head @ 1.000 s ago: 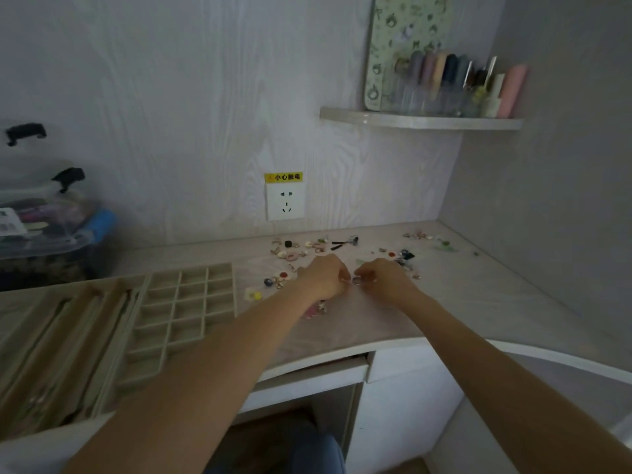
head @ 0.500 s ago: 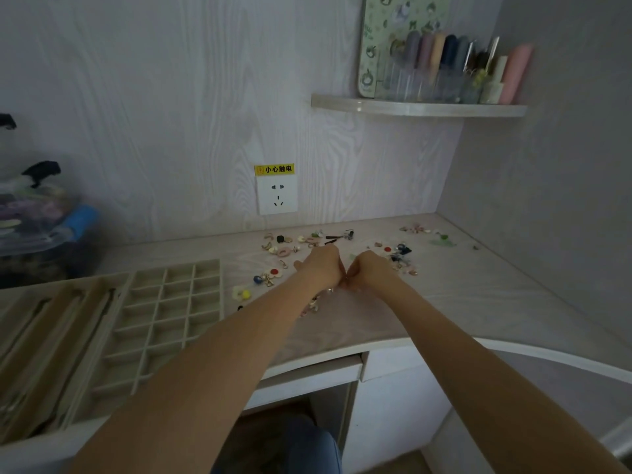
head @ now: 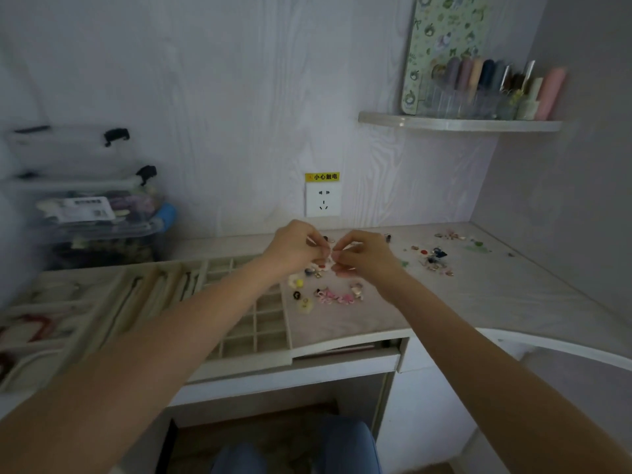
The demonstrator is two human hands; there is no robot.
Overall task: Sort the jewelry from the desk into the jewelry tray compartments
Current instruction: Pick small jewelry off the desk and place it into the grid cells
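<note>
Pinching one tiny pale jewelry piece (head: 331, 254), blurred, both hands' fingers (head: 319, 243) curl above the desk (head: 478, 295).

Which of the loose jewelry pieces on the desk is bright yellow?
The small round yellow piece, beside the tray and below the left hand. Its neighbours are pink, white or dark.

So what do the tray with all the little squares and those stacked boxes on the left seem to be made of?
The jewelry tray looks lined in beige velvet or flocked fabric: matte, soft-edged dividers with no shine, though the blur leaves it open. The storage boxes look like clear glossy plastic, since their contents show through the walls, with black plastic latches.
</note>
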